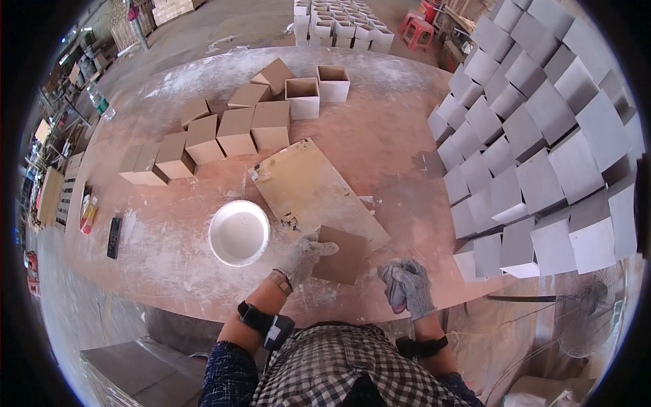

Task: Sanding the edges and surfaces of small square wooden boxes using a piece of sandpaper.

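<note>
Near the bottom middle of the frame, my left hand (303, 256) in its grey glove has its grip closed on the left edge of a brown square board (343, 254). The board lies on the dusty worktop (380, 146), partly over a bigger pale board (312, 190). It looks stiff, thin and light, so the edges are the best place to hold. My right hand (410, 285) is closed around a grey rag (392, 279). Just left sits a white bowl (239, 233) of white stuff. At upper middle, some brown boxes (230, 129) stand open and look empty.
</note>
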Motion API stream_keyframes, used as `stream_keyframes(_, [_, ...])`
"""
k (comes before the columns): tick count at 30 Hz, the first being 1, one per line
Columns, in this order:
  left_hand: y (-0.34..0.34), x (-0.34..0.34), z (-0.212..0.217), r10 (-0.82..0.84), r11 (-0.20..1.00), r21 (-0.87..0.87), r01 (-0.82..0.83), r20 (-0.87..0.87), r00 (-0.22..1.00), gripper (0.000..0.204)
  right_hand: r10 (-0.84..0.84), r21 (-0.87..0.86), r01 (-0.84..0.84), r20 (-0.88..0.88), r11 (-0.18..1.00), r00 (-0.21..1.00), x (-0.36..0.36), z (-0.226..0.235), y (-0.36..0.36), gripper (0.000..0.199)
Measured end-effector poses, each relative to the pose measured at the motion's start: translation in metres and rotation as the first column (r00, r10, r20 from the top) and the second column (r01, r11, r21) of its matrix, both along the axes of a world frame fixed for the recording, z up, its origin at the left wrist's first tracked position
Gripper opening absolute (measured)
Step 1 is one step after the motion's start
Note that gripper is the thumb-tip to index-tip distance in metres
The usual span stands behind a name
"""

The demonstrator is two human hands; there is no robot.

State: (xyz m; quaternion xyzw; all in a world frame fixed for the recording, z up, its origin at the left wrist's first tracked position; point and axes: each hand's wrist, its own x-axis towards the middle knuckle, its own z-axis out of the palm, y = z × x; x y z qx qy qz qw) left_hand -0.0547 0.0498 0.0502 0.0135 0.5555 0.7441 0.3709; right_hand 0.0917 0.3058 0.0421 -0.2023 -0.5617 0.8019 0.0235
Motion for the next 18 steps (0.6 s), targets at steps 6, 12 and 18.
stream_keyframes(6, [-0.008, -0.007, -0.015, 0.091, 0.995, -0.039, -0.089, 0.067, 0.994, 0.031, 0.227, 0.402, -0.269, 0.151, 0.875, 0.962, -0.046, 0.028, -0.021, 0.011])
stream_keyframes(12, [-0.037, 0.010, -0.026, 0.187, 0.977, -0.081, -0.198, -0.122, 0.975, 0.040, 0.437, 0.667, -0.508, 0.291, 0.545, 0.851, -0.082, 0.049, -0.056, 0.023])
stream_keyframes(18, [-0.052, 0.061, -0.063, -0.056, 0.986, -0.155, -0.054, -0.624, 0.780, 0.043, 0.292, 0.913, -0.407, 0.381, 0.033, 0.877, -0.101, 0.044, -0.085, 0.020])
